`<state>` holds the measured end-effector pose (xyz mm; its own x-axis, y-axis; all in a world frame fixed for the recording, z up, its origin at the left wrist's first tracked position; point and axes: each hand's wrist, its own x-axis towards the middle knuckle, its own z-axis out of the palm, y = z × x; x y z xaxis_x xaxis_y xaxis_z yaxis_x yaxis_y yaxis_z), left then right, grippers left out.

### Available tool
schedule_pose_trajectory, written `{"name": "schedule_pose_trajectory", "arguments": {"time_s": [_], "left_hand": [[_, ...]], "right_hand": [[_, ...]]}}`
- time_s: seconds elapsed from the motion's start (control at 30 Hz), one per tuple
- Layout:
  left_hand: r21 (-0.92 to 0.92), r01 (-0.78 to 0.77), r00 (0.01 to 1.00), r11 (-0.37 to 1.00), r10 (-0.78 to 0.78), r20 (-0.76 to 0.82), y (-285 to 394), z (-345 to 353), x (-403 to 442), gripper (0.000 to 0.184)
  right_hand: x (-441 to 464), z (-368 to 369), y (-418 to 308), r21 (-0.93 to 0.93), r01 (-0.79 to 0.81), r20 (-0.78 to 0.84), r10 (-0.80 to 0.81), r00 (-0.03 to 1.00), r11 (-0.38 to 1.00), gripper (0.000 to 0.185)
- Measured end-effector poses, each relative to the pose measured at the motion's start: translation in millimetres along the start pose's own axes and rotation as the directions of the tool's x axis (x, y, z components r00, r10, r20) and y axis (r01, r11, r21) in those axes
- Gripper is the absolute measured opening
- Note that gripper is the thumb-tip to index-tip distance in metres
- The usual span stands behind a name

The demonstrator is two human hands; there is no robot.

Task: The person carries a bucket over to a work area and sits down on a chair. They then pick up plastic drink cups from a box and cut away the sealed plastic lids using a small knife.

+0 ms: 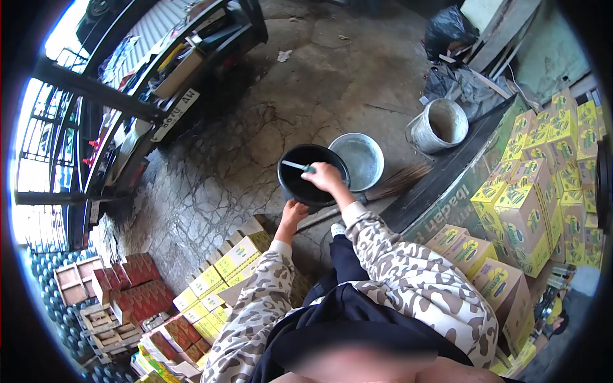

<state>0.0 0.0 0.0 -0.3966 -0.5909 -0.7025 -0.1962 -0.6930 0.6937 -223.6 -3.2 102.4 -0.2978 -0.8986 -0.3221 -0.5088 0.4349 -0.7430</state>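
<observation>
Over blk. bucket [291, 190] on cracked concrete floor [223, 140], R. hand [325, 177] wraps dark handle of knife-like tool [295, 165]; blade points left. L. hand [292, 215] at near rim, grip unclear (fingertips hard to see). Risk: slip of R. hand could drop tool in bucket or cut L. hand; uneven rim pressure could tip bucket vs. adj. basin [382, 159].

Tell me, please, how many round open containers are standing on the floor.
3: a black tub below the right hand, a pale basin beside it, and a dirty bucket farther right. Others may be hidden by the boxes.
</observation>
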Motion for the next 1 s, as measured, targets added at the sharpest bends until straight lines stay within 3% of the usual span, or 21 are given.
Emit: {"name": "schedule_pose_trajectory", "arguments": {"time_s": [0.07,0.1,0.17,0.3,0.37,0.53,0.7,0.77,0.9,1.0], "left_hand": [[-0.152,0.101,0.995,0.983,-0.103,-0.005,-13,-23,-30,0.046],[-0.194,0.033,0.999,0.980,-0.031,0.016,-25,-29,-52,0.046],[0.117,0.051,0.996,0.992,-0.042,-0.082,-41,-63,-115,0.038],[0.136,-0.031,0.984,0.990,0.055,-0.172,-127,-89,-205,0.040],[0.276,-0.087,0.974,0.957,0.140,-0.178,-167,-109,-253,0.046],[0.000,-0.055,0.899,0.998,0.050,-0.436,-282,-114,-412,0.042],[-0.279,-0.028,0.745,0.960,-0.166,-0.646,-390,-89,-478,0.041],[-0.457,-0.095,0.678,0.884,-0.279,-0.680,-424,-70,-503,0.039],[-0.602,-0.199,0.507,0.774,-0.444,-0.739,-497,-32,-543,0.036],[-0.687,-0.361,0.343,0.631,-0.595,-0.727,-539,20,-554,0.031]], "right_hand": [[-11,25,-28,-0.132,0.072,0.082,-0.062,0.995,0.989,0.041],[-33,36,-46,-0.234,0.126,0.073,-0.112,0.991,0.964,0.039],[-74,63,-76,-0.213,0.138,0.124,-0.114,0.986,0.967,0.036],[-131,62,-82,-0.224,0.145,0.171,-0.108,0.979,0.964,0.037],[-149,64,-91,-0.208,0.198,0.141,-0.171,0.975,0.958,0.039],[-187,107,-96,-0.057,0.294,-0.004,-0.295,0.955,0.954,0.041],[-219,108,-157,0.088,0.295,0.057,-0.301,0.952,0.951,0.031],[-230,118,-179,0.153,0.301,0.087,-0.316,0.945,0.941,0.028],[-255,134,-242,0.237,0.344,0.186,-0.390,0.902,0.909,0.027],[-264,150,-282,0.265,0.388,0.266,-0.454,0.851,0.883,0.027]]}}
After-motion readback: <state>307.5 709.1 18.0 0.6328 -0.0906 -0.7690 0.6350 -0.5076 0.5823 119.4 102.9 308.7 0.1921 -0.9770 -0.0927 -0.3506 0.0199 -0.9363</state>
